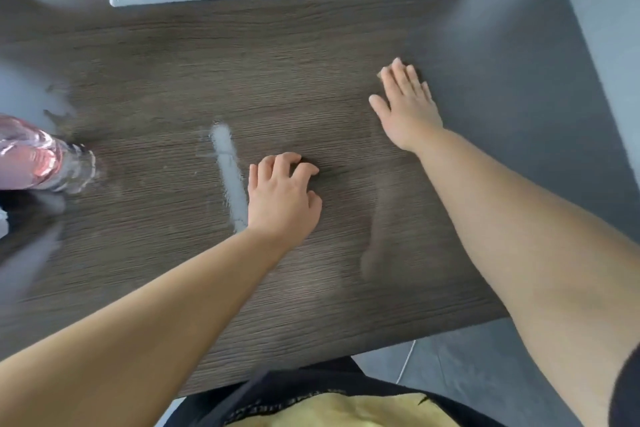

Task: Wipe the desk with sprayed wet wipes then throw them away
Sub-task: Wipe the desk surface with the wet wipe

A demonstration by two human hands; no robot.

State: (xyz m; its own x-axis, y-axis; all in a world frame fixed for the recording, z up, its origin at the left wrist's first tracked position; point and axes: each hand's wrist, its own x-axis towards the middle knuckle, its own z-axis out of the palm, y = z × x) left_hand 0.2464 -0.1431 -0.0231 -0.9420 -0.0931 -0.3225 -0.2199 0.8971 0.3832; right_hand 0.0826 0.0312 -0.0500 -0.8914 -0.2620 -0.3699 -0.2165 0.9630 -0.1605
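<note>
Your right hand [407, 104] lies palm down on the wood-grain surface [311, 45], fingers straight and slightly spread. Whether a wet wipe sits beneath it cannot be determined. Your left hand [282, 194] rests on its fingertips, fingers loosely curled, gripping nothing visible. A wet streak [227, 170] runs just left of the left hand. A pink translucent bottle [34, 156] lies well left of it.

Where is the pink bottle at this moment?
In the head view, the pink bottle sits at the far left of the desk, left of the pale streak and the left hand.
</note>
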